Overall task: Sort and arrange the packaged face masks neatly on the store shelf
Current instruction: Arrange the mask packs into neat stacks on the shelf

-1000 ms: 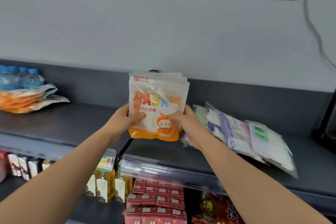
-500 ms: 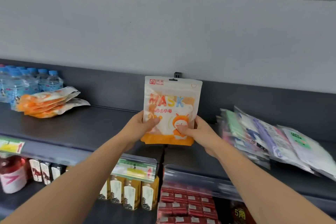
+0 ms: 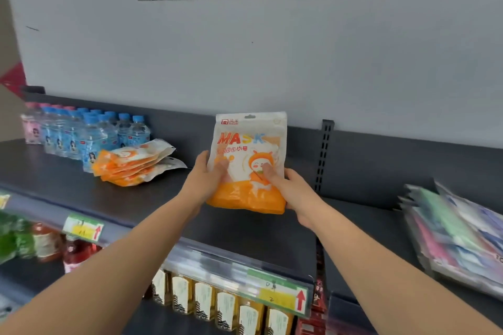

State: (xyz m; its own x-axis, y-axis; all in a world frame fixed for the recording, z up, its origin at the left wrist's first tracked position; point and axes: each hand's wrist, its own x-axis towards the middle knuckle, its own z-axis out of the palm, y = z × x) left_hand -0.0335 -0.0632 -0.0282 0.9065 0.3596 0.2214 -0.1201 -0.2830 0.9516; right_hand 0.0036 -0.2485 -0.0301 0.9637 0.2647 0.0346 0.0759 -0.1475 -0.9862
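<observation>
An upright stack of orange-and-white mask packs point(image 3: 249, 149) printed "MASK" hangs just above the dark grey shelf point(image 3: 81, 187). My left hand point(image 3: 208, 179) grips its left edge with the thumb across the front. My right hand point(image 3: 292, 193) holds its right edge, thumb pressed on the cartoon face. A loose pile of matching orange mask packs point(image 3: 136, 163) lies flat on the shelf to the left. At the right edge a slanted pile of clear-wrapped masks point(image 3: 457, 231) in green, pink and blue lies on the shelf.
Blue-capped water bottles point(image 3: 89, 136) stand at the back left beside the orange pile. A slotted shelf upright point(image 3: 324, 155) rises behind my right hand. Below the shelf edge are price tags point(image 3: 280, 296), yellow drink cartons point(image 3: 226, 307) and red drink bottles point(image 3: 73, 253).
Both hands have carried the upright mask stack leftwards along the shelf, away from the clear-wrapped pile and closer to the orange pile. The view has swung left with them.
</observation>
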